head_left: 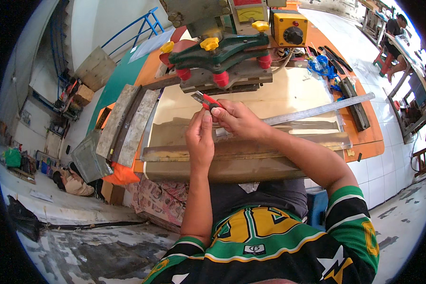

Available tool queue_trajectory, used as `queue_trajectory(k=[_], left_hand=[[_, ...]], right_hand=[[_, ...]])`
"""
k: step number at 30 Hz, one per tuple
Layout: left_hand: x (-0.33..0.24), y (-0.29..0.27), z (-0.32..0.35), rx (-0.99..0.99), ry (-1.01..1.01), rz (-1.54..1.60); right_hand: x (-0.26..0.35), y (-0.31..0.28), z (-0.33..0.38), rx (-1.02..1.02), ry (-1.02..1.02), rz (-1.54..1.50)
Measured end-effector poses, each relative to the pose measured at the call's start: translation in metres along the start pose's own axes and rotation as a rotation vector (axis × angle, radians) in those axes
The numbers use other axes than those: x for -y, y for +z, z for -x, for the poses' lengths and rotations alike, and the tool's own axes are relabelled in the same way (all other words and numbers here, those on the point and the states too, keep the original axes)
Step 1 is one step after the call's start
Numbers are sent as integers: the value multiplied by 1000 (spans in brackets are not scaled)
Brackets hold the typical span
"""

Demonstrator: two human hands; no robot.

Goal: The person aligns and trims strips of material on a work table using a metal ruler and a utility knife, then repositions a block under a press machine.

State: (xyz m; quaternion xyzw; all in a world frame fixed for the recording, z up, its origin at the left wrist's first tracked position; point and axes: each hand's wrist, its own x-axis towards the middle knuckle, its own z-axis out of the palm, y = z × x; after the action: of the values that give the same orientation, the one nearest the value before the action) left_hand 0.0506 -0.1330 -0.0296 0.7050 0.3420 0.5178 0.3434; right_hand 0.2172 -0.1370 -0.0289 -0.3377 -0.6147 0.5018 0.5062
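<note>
In front of me, above the work table, I hold a small red and black utility knife [207,99] with a grey metal strip along one side. My right hand [239,118] grips its black and red body between thumb and fingers. My left hand [201,135] is closed, its fingertips pinched at the lower end of the grey strip; exactly what lies between them is hidden. A long steel ruler [322,109] lies slantwise on the pale sheet [288,97], its near end just beyond my right wrist.
A green press head [217,57] with yellow knobs and red feet stands at the back, with a yellow control box [288,29] at its right. Metal bars [128,125] lie left and a dark block [355,104] right. Brown film strips [251,147] cross the front. Other people sit farther off.
</note>
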Motion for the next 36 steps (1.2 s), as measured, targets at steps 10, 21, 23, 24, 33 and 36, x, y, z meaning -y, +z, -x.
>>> queue_trajectory(k=[10, 21, 23, 24, 33, 36], left_hand=[[-12, 8, -1, -209, 24, -227], [-10, -5, -8, -127, 336, -455], [-11, -5, -6, -118, 305, -414], [-10, -5, -5, -117, 304, -415], [-10, 2, 5, -184, 71, 142], [-21, 3, 5, -235, -40, 228]], right_hand=[[-1, 13, 6, -65, -227, 486], [18, 23, 17, 221, -177, 380], [10, 26, 18, 213, -232, 431], [7, 27, 19, 209, -287, 482], [9, 35, 24, 56, -628, 821], [23, 29, 26, 260, -149, 602]])
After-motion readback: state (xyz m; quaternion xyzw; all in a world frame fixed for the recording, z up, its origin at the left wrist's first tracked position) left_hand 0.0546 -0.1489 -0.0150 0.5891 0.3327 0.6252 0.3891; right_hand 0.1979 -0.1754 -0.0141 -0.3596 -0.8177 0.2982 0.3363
